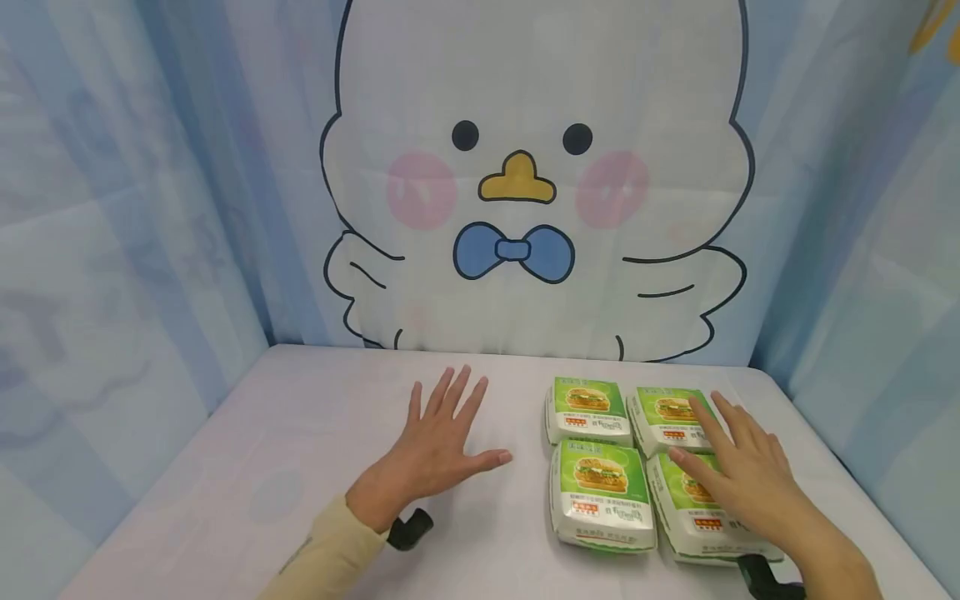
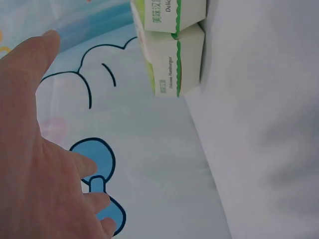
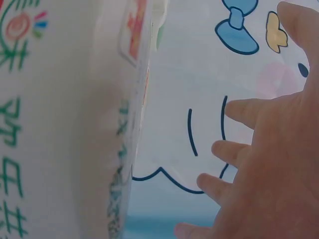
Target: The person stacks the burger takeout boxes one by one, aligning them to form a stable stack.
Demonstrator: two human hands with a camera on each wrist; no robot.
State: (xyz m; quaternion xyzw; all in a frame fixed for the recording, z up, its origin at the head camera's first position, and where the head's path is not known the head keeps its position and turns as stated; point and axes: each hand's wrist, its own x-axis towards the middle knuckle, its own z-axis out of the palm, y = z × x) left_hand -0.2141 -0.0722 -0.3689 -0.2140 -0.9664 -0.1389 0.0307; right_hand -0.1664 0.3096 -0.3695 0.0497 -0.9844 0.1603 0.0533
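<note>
Several green-and-white hamburger boxes stand in a two-by-two block on the right of the table: a near left box (image 1: pixel 602 498), a far left box (image 1: pixel 588 412), a far right box (image 1: pixel 667 412) and a near right box (image 1: pixel 705 533). My right hand (image 1: pixel 750 471) hovers over the two right-hand boxes with its fingers spread, holding nothing, and covers part of their tops. In the right wrist view a box side (image 3: pixel 65 119) fills the left. My left hand (image 1: pixel 431 446) is held over the table left of the boxes, fingers and thumb spread, nothing in it.
A white table (image 1: pixel 247 467) carries the boxes. Behind it hangs a cloth backdrop (image 1: pixel 525 308) with a cartoon bird wearing a blue bow tie. Blue patterned curtains (image 1: pixel 112 250) close off the left and right sides. A dark wrist strap mount (image 1: pixel 409 529) shows under the left wrist.
</note>
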